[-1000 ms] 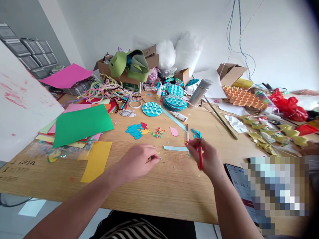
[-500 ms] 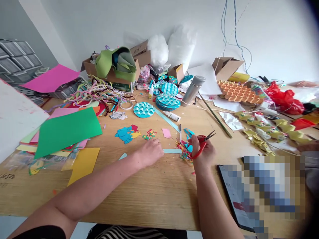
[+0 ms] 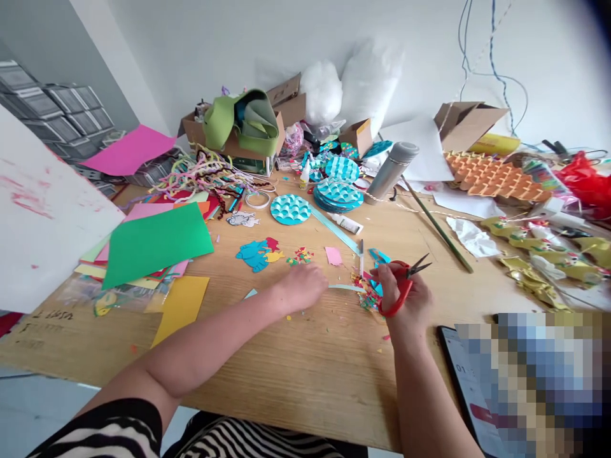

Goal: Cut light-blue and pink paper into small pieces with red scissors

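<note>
- Wooden bench [image 3: 305,375] under a white wall, crowded with craft stuff along its far edge: cardboard boxes, green felt rolls, white stuffing bags, and a steel flask [image 3: 392,170] lying tilted.
- Head view, left half: a stack of coloured card sits toward the left edge with a green sheet [image 3: 155,243] on top and a yellow sheet [image 3: 182,307] just beside it, nearer the front edge.
- Head view, middle: a blue paper cut-out [image 3: 252,254] and round teal wave discs [image 3: 290,209] lie past the hands, toward the far edge.
- The left hand [image 3: 305,286] rests palm down mid-bench, its fingers curled narrow and pressing at the end of a pale blue paper strip [image 3: 346,287]; whether they pinch it or only pin it I cannot tell.
- The right hand [image 3: 405,296] grips red-handled scissors [image 3: 403,283], fingers closed through the loops, blades slightly parted and pointing toward the right edge, away from the strip.
- Small multicoloured paper scraps [image 3: 365,294] lie piled between the two hands, touching the strip.
- It looks like a pause between cuts, with the strip being readied.
- By my judgement, the next move calls for lifting the strip clear of the scraps and turning the blades back toward it.
- A phone [image 3: 465,388] lies by the front right corner, near the right forearm.
</note>
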Demonstrator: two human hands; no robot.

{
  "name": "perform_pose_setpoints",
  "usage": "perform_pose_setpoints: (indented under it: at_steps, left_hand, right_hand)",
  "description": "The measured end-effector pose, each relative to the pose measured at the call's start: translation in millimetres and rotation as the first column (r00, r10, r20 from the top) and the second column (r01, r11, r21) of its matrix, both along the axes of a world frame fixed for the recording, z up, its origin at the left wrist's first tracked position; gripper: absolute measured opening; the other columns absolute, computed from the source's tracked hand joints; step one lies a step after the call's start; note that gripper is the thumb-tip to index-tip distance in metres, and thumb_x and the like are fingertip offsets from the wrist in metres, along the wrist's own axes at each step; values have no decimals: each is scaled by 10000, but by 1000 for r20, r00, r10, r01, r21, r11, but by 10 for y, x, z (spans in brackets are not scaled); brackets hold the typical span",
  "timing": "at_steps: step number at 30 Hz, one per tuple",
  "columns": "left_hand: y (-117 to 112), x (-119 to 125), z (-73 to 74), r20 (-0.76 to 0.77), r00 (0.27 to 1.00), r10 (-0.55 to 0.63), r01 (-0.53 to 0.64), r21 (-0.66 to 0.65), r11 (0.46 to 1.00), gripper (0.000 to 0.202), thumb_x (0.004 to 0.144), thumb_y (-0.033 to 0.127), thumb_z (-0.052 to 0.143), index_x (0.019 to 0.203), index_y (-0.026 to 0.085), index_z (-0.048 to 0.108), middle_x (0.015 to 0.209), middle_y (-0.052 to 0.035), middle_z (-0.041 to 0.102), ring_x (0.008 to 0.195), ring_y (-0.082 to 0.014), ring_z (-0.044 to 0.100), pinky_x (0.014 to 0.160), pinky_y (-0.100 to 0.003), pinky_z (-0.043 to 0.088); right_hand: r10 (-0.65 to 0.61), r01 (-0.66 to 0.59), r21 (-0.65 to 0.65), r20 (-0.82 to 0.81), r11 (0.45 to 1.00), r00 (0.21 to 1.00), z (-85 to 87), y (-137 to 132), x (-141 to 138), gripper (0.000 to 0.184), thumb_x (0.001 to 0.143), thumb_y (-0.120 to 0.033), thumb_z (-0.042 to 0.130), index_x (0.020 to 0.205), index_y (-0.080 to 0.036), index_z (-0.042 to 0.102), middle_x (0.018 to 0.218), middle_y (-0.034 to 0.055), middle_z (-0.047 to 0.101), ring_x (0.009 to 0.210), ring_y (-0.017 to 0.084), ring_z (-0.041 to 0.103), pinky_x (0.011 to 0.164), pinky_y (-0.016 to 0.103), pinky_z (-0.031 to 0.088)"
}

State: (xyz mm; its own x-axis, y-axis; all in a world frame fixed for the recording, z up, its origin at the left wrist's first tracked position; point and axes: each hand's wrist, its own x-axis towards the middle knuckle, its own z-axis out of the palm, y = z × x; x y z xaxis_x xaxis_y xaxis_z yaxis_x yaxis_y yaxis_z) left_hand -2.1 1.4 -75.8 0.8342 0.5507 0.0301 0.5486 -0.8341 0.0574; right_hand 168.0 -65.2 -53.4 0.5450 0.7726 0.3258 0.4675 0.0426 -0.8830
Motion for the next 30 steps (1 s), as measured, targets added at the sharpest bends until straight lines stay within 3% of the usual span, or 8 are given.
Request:
perform_pose_setpoints:
  at_steps: [3, 6, 7, 9, 14, 18, 25, 30]
  left_hand:
    - [112, -121, 128, 133, 971, 198, -190, -65, 980, 148, 750, 114, 544, 699, 127, 682, 738, -107, 691, 748, -226, 639, 641, -312, 479]
    - [200, -382, 265, 420, 811, 407, -313, -277, 909, 117, 721, 150, 567, 674, 162, 674, 700, -47, 694, 660, -165, 623, 622, -255, 464]
    - [208, -495, 298, 488, 737, 468, -328, -348, 878, 103, 712, 158, 574, 679, 162, 671, 681, -34, 690, 631, -149, 616, 609, -239, 459]
    - [183, -732, 334, 580, 596, 555, -315, -466, 827, 76, 704, 190, 590, 688, 162, 659, 680, -22, 688, 621, -136, 616, 608, -221, 463]
    - [-19, -1185, 286, 669, 339, 662, -275, -602, 750, 90, 713, 240, 591, 681, 159, 617, 653, -4, 657, 606, -132, 614, 596, -216, 480]
    - [-105, -1293, 179, 702, 215, 679, -295, -616, 730, 90, 716, 240, 592, 686, 158, 615, 641, -2, 643, 596, -129, 606, 580, -214, 483]
    - [-101, -1332, 61, 778, 14, 629, -318, -593, 740, 89, 738, 251, 611, 722, 165, 598, 673, -2, 631, 628, -137, 625, 623, -241, 512]
    - [-138, -1356, 79, 794, -118, 596, -335, -597, 729, 91, 756, 254, 609, 754, 166, 588, 683, -1, 646, 611, -138, 646, 597, -243, 521]
  right_hand:
    - [320, -322, -38, 271, 946, 908, 78, -152, -106, 60, 828, -219, 558, 839, -187, 607, 826, 56, 681, 786, 201, 649, 716, 318, 499]
    - [686, -693, -189, 460, 696, 564, 10, -345, -241, 210, 778, -90, 525, 964, -179, 563, 1044, 108, 651, 976, 228, 598, 864, 368, 474]
    - [739, -732, -257, 487, 631, 466, -43, -405, -284, 258, 760, -69, 510, 993, -172, 553, 1074, 121, 638, 1036, 249, 568, 901, 393, 458]
    - [786, -734, -370, 508, 569, 353, -164, -505, -358, 289, 735, -61, 496, 1005, -155, 542, 1059, 143, 623, 1091, 289, 527, 912, 431, 453]
    - [804, -702, -470, 536, 536, 255, -342, -614, -482, 168, 751, -72, 468, 868, -171, 538, 941, 136, 618, 1029, 303, 538, 849, 454, 462]
    - [809, -690, -501, 548, 522, 214, -330, -562, -511, 153, 790, -73, 454, 843, -189, 538, 951, 118, 630, 999, 271, 551, 847, 427, 462]
    - [701, -527, -496, 641, 690, 314, -296, -460, -416, 199, 765, -54, 446, 902, -155, 550, 919, 151, 618, 940, 298, 540, 777, 432, 486]
    - [765, -636, -495, 594, 592, 249, -336, -471, -416, 215, 753, -51, 443, 910, -162, 540, 979, 146, 615, 986, 282, 548, 858, 432, 483]
